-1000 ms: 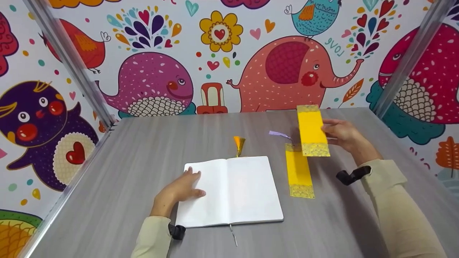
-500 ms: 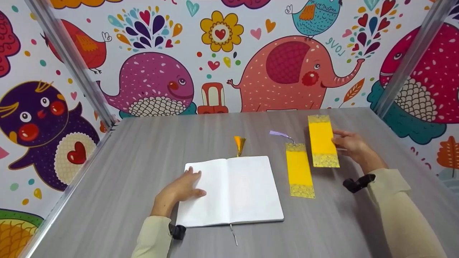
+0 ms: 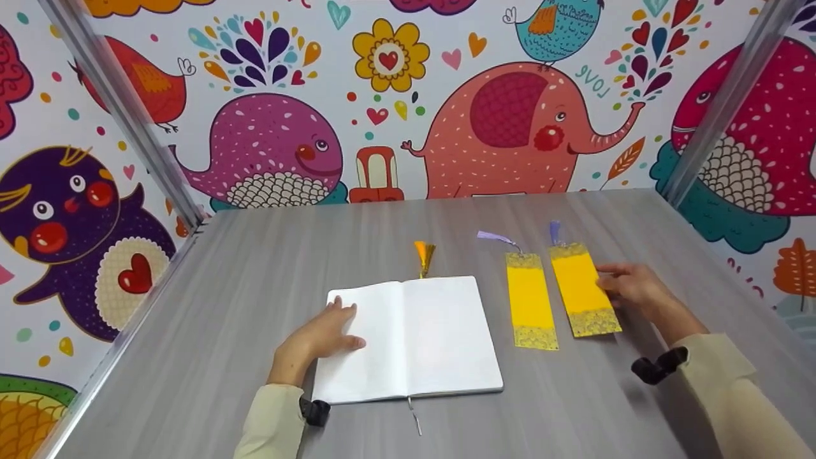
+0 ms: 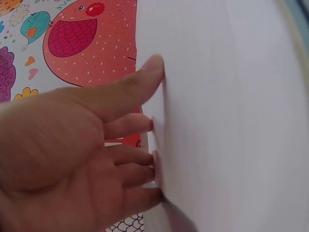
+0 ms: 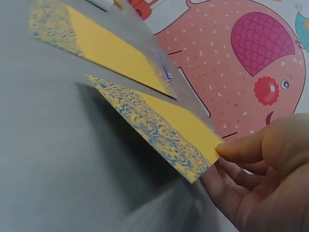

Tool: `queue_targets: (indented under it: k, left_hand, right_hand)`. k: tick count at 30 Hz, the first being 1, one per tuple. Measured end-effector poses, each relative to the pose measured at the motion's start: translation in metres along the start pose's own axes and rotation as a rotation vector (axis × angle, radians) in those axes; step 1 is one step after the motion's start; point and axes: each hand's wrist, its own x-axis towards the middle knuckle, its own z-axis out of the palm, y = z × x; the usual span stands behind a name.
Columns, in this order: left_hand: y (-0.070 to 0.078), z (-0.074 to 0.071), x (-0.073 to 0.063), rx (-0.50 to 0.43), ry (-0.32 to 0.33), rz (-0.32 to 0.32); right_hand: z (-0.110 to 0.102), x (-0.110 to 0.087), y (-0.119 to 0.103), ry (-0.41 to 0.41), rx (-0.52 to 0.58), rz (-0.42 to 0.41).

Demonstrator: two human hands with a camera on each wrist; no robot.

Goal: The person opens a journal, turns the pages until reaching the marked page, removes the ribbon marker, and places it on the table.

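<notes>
A notebook (image 3: 449, 338) lies open at blank white pages on the table. My left hand (image 3: 326, 331) rests on its left page with fingers spread; the left wrist view has the fingertips touching the paper. At the right, my right hand (image 3: 637, 290) pinches the long edge of a yellow bookmark (image 3: 583, 287) with patterned ends and a purple tassel. In the right wrist view the thumb (image 5: 241, 149) lies on top, fingers beneath, and the bookmark's near end is tilted up off the table over its shadow. A second yellow bookmark (image 3: 531, 299) lies flat between it and the notebook.
An orange-gold tassel (image 3: 425, 258) sticks out beyond the notebook's top edge, and a thin ribbon (image 3: 415, 417) hangs from its bottom. The second bookmark's lilac tassel (image 3: 497, 238) points left. A wall with cartoon animals (image 3: 510, 134) closes off the back of the grey table (image 3: 255, 268).
My right hand has brought its bookmark down and toward me, from above the second bookmark to the right of it. The held bookmark's tassel has come into view. My left hand stays put.
</notes>
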Motion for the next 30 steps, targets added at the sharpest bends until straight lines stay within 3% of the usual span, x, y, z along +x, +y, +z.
queue_targets:
  k: [10,24,27,30]
  left_hand:
    - [-0.002,-0.002,0.0,-0.005,0.005,0.005]
    - [0.001,0.0,-0.001,-0.021,-0.007,0.005]
    - [0.001,0.0,-0.002,-0.012,-0.009,0.01]
    - [0.001,0.0,-0.001,-0.001,-0.008,0.01]
  right_hand:
    - [0.011,-0.006,0.002,0.079,-0.131,-0.009]
    - [0.033,-0.017,-0.007,0.213,-0.356,-0.09]
    - [0.043,-0.027,-0.014,0.258,-0.378,-0.121]
    - [0.055,-0.038,-0.023,0.293,-0.394,-0.215]
